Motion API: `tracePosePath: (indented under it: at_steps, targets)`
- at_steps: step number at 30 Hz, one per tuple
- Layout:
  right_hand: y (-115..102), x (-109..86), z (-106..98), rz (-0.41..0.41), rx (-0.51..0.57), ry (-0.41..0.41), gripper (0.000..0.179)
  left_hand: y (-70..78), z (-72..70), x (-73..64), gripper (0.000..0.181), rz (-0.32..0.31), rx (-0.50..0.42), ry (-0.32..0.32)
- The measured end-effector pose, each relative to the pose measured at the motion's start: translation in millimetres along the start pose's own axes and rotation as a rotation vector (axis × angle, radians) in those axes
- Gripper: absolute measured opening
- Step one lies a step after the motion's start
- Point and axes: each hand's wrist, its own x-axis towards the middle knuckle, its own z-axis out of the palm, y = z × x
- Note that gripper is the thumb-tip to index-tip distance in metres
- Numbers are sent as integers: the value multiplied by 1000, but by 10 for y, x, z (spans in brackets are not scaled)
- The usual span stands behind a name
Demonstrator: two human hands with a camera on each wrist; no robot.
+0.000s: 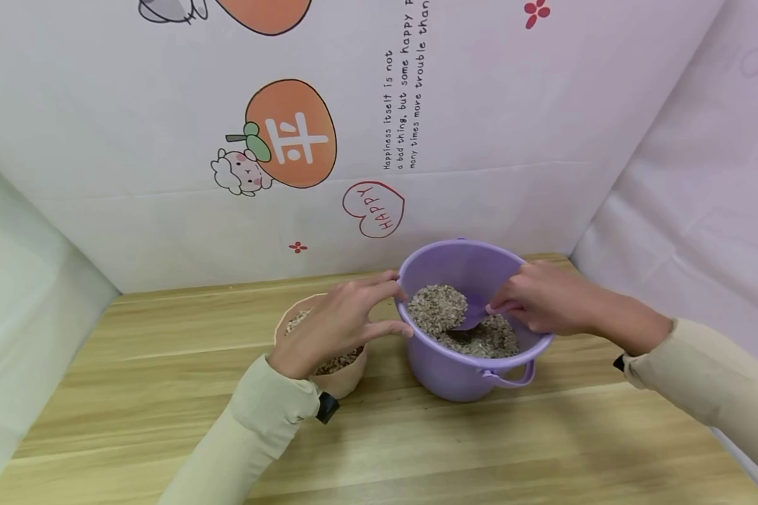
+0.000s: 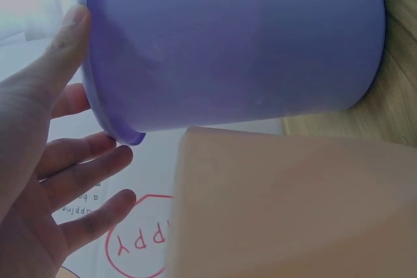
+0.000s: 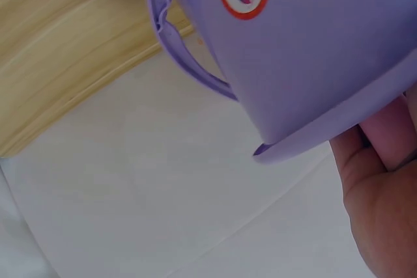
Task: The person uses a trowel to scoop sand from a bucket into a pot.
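A purple bucket (image 1: 439,368) stands on the table, with greyish-brown grit (image 1: 489,340) inside. My left hand (image 1: 337,319) holds its left rim, thumb and fingertips against the edge; the left wrist view shows the thumb (image 2: 75,27) on the rim with the other fingers spread. Reaching over the right rim, my right hand (image 1: 546,298) grips the handle of a purple scoop (image 1: 507,307) that carries a heap of grit (image 1: 438,307). Grit hides most of the scoop's bowl. Under my left forearm is a peach-coloured pot (image 1: 347,379) holding similar grit, partly covered.
The wooden table (image 1: 164,393) meets a white printed sheet (image 1: 480,140) at the back, right behind the bucket. White cloth (image 1: 701,210) stands at the right side and also at the left. The bucket's handle (image 1: 512,379) hangs at its front.
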Motion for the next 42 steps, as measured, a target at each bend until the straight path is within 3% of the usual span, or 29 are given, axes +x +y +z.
tracePosePath:
  at_steps: [8, 18, 25, 42]
  targets:
    - [-3, -5, 21, -28, 7, 22, 18, -7, 1, -12, 37, 8, -16, 6]
    - [38, -36, 42, -34, 97, 64, 20, -5, -4, -15, 36, -1, -25, -2]
    - [37, -47, 49, -46, 77, 82, 21, -7, 2, -16, 36, 2, -18, 1]
    - [27, -53, 65, -18, 125, 102, 25, -31, 21, -15, 36, 12, -46, 19]
